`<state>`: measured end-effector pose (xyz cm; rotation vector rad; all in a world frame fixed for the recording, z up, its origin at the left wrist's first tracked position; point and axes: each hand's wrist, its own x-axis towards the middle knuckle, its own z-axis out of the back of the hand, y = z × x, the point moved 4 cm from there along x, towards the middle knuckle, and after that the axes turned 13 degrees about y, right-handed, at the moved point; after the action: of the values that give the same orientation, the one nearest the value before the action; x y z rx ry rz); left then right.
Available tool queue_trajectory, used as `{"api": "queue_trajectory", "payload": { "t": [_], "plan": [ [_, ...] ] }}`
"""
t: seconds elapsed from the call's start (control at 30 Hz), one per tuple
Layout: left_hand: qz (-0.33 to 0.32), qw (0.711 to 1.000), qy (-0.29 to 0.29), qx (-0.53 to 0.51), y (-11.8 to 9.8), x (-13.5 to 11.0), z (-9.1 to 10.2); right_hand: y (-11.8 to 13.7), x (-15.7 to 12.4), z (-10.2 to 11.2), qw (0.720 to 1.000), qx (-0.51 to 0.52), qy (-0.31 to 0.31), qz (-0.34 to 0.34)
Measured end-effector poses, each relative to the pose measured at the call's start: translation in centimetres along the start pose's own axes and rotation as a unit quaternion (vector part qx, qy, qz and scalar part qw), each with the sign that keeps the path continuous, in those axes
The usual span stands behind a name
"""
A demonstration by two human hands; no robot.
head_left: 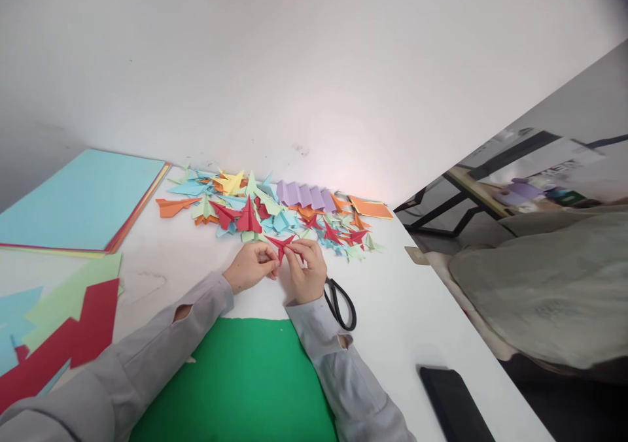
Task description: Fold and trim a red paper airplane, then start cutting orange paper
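A small folded red paper star (280,243) with pointed arms is pinched between my two hands, just above the white table. My left hand (252,265) has its fingers closed at the star's lower left side. On the other side, the thumb and fingers of my right hand (307,271) grip its right part and hide some of it. Right behind the star lies a heap of folded paper pieces (249,216) in red, blue, green, orange and yellow. Black scissors handles (343,308) show beside my right wrist, their blades hidden.
Large coloured sheets (83,197) are stacked at the left, with cut paper pieces (95,318) nearer me. A green sheet (245,383) lies under my forearms. Purple pleated paper (305,196) and orange paper (371,208) rest by the wall. A black phone (456,403) lies near the right edge; a person (540,291) is beyond.
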<state>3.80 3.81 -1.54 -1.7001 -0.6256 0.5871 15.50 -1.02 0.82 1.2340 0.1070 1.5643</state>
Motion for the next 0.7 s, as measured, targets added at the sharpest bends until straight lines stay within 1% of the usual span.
{"api": "queue_trajectory", "payload": {
  "t": [0.23,0.43,0.7],
  "plan": [
    [-0.009,1.000,0.010,-0.011,-0.29,0.02,0.03,-0.03,0.11,0.08,1.000,0.006,-0.004,-0.007],
    [-0.011,0.999,0.015,-0.045,-0.57,-0.09,0.11,-0.34,0.11,0.21,1.000,0.009,-0.009,-0.016],
    [-0.013,0.999,0.028,-0.033,-0.50,-0.09,-0.17,-0.26,0.10,0.34,1.000,0.010,-0.017,-0.014]
  ]
}}
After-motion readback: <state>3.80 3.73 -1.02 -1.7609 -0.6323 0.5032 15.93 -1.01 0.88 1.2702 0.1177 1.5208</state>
